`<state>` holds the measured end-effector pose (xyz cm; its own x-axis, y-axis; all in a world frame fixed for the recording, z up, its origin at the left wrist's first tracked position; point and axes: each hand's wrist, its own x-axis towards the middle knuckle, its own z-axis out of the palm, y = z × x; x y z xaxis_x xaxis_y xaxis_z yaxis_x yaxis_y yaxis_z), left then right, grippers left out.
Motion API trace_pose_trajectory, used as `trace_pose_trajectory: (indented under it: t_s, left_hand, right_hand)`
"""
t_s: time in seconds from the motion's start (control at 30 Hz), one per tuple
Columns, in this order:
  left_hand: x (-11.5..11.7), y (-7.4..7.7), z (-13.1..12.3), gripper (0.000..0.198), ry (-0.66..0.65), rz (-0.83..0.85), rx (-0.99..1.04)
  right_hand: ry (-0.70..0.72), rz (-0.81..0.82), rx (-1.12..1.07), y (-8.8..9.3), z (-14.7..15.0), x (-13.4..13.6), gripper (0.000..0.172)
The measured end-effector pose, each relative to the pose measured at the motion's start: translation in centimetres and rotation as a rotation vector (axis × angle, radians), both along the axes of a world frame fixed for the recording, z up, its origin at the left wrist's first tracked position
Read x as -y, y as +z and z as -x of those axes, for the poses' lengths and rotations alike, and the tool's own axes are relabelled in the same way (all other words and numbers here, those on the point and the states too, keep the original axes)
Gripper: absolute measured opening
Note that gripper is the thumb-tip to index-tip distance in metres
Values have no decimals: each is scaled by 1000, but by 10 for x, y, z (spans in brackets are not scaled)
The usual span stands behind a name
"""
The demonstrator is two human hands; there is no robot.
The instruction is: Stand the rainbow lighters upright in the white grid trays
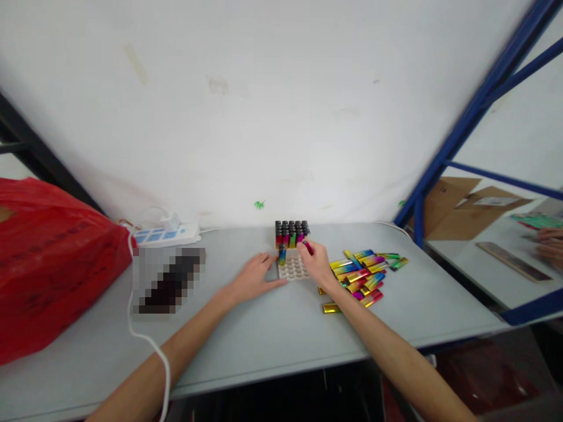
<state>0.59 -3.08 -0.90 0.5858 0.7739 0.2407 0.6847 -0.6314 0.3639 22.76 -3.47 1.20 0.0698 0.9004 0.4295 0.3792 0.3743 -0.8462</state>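
Note:
A pale tray (294, 272) with rows of round holes lies on the table near the wall. Several lighters (292, 235) with black tops and rainbow bodies stand upright in its far part. One more lighter (282, 255), blue and yellow, stands at the tray's left side. My left hand (255, 275) rests at the left edge of the tray, its thumb and fingers apart, holding nothing. Over the tray's right side, my right hand (315, 262) pinches a dark red lighter (308, 248), mostly hidden by the fingers. To its right lies a loose pile of shiny rainbow-coloured pieces (358, 272), partly behind my right forearm.
A red plastic bag (57, 269) fills the left side. A white power strip (176, 234) sits against the wall, and a white cable (145, 337) crosses the table. Blurred-out item (169, 281) lies nearby. Beyond the blue frame (461, 123) are cardboard (466, 208) and another person's hand (549, 246).

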Motion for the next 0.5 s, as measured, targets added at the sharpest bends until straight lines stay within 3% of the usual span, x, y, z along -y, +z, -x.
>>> trace_pose_trajectory:
  t_s: [0.13,0.27,0.43,0.5]
  left_hand:
    - [0,-1,0,65,12,3,13]
    - [0,-1,1,63,7,-6,12]
    - [-1,-1,0,58,-3,-9,-5]
    - [-1,-2,0,54,-9,-17,1]
  right_hand:
    - [5,14,32,-1,-1,1,46]
    - [128,-2,120,3,0,9,41]
    - [277,-182,424,5,-4,14,45]
    - [318,-183,520,5,-6,14,47]
